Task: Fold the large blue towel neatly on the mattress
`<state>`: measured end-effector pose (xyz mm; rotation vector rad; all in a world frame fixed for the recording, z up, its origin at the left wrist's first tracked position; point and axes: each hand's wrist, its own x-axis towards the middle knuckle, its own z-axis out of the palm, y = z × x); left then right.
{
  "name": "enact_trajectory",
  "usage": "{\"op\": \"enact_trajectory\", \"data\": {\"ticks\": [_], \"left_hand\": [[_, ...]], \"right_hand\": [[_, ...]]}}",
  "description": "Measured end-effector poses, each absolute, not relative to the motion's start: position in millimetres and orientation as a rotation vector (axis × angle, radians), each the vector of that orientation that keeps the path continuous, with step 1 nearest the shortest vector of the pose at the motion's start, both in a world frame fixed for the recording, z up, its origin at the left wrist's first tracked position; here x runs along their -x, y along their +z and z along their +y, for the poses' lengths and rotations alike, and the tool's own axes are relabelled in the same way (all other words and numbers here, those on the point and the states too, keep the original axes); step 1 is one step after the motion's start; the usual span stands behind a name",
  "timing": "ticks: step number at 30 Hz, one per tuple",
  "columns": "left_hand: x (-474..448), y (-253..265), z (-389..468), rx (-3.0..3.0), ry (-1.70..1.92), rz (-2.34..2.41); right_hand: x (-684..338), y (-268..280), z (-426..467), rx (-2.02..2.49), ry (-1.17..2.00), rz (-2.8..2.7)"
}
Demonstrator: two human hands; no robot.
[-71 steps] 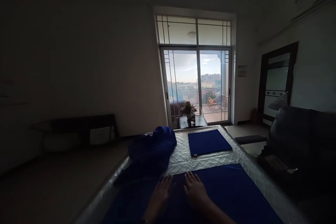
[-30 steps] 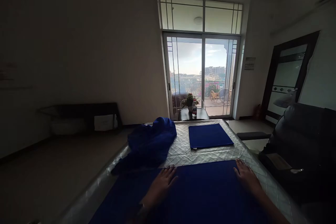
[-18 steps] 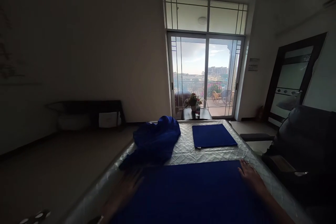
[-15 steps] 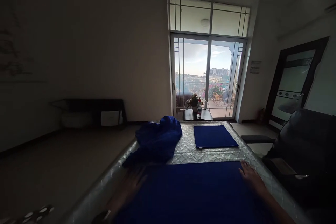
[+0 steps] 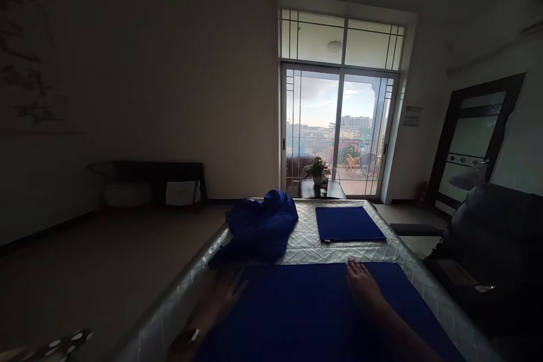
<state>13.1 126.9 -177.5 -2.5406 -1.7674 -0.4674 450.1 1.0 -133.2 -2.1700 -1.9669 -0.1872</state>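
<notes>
The left hand lies flat, fingers apparently spread, on the near blue cloth's left edge; the right hand rests open on its far edge. Heap far left, folded cloth far right, on the bed.

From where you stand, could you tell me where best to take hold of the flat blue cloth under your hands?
Probably pinch the blue cloth at its two far corners, coming from above at left and right: it lies flat on the quilted mattress, so only edges offer a grip.
</notes>
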Motion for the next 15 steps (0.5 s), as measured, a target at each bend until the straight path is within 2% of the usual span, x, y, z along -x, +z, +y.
{"op": "enact_trajectory", "data": {"ticks": [7,11,15], "left_hand": [[-12.1,-183.4,131.8,2.552,-0.369,-1.725],[-9.0,-198.1,144.0,2.533,-0.428,-1.799],[-5.5,-216.1,160.2,2.528,-0.562,-1.703]], "right_hand": [[-367.2,-157.4,33.8,1.947,0.019,-2.172],[-385.7,-160.0,34.3,1.961,0.089,-2.145],[-447.0,-154.9,15.8,2.029,0.111,-2.074]]}}
